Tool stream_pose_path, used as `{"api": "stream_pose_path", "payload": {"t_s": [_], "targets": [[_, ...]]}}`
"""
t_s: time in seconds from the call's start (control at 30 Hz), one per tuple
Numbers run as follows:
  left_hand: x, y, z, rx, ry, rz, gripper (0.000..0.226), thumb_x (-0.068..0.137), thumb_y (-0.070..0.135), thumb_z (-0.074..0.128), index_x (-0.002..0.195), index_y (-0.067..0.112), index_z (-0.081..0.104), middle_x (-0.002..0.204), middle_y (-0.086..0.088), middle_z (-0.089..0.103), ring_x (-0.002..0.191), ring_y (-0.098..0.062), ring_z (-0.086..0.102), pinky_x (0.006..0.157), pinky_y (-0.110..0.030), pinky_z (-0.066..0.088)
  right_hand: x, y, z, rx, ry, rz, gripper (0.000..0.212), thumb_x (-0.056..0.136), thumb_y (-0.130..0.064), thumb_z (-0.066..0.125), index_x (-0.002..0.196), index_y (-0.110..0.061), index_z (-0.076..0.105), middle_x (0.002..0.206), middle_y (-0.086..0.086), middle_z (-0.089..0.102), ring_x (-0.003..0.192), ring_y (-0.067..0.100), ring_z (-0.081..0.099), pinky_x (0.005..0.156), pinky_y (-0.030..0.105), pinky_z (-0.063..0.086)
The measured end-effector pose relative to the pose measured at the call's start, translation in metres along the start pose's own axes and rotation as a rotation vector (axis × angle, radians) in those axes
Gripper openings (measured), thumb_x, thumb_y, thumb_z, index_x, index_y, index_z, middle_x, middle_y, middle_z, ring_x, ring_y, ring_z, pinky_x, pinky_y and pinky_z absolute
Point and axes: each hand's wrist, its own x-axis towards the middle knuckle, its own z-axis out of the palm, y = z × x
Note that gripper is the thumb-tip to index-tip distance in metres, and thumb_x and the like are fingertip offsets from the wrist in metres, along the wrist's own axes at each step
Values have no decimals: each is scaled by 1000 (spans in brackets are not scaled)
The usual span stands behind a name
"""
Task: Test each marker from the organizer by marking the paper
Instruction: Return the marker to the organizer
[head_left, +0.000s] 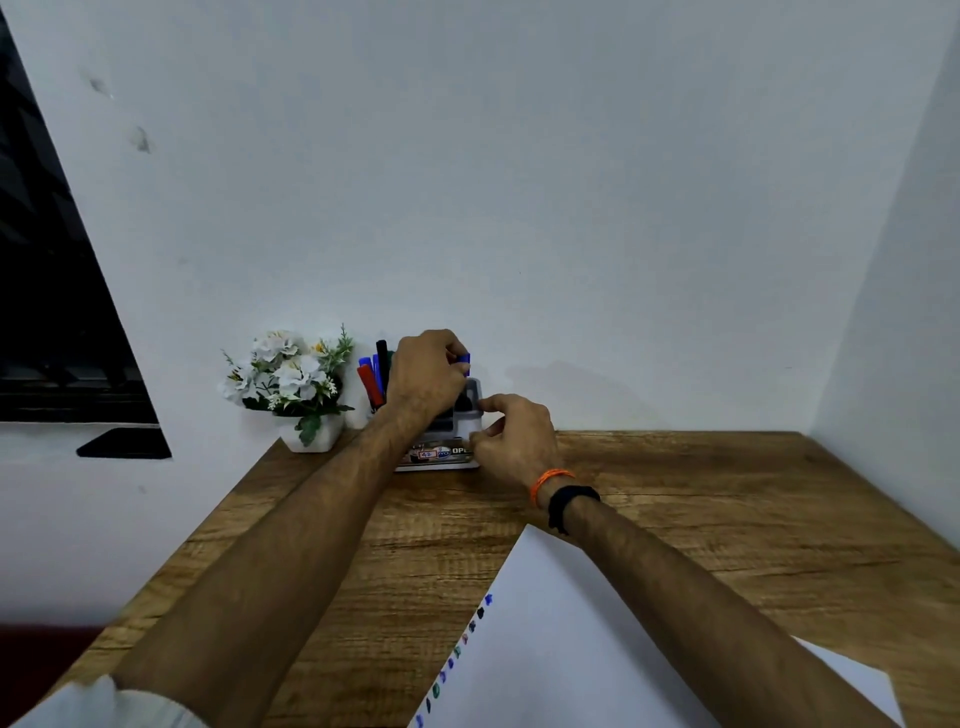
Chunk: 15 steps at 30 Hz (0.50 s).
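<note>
Both bare forearms extended toward the desk's far edge: left hand raised, fingers curled in a pinch; right hand lower, fingers curled, wrist banded.

The tabletop is brown with a streaked wood grain. The paper is white, edged by a row of small marks — blue, green, red and black. In the organizer stand red, blue and black markers; the marker at the left hand has a blue end. White flowers with green leaves sit in a white pot. The right wrist wears an orange thread and a black band — the wall is pale grey-white.
</note>
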Motion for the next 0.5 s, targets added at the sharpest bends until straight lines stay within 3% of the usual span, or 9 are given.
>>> {"api": "stream_pose_path", "payload": {"t_s": [0.2, 0.33, 0.5], "targets": [[-16, 2, -20, 29, -43, -8, 27, 83, 16, 71, 110, 18, 72, 105, 0, 73, 89, -11, 66, 78, -19, 47, -9, -8, -14, -22, -79, -17, 57, 83, -14, 67, 137, -9, 51, 124, 11, 65, 100, 22, 65, 90, 31, 52], [-43, 8, -38, 8, -51, -19, 23, 80, 20, 75, 104, 20, 72, 98, 6, 73, 83, -5, 64, 72, -15, 43, -22, -12, -31, -45, -66, -48, 58, 80, -16, 70, 135, -10, 53, 130, 8, 61, 103, 20, 64, 91, 33, 53], [-105, 21, -61, 15, -139, 2, 22, 78, 25, 78, 99, 19, 74, 97, 6, 73, 87, -5, 65, 77, -16, 46, -54, -17, -56, -122, -85, -118, 46, 78, -16, 68, 123, -12, 61, 122, 5, 65, 98, 19, 65, 87, 31, 53]]}}
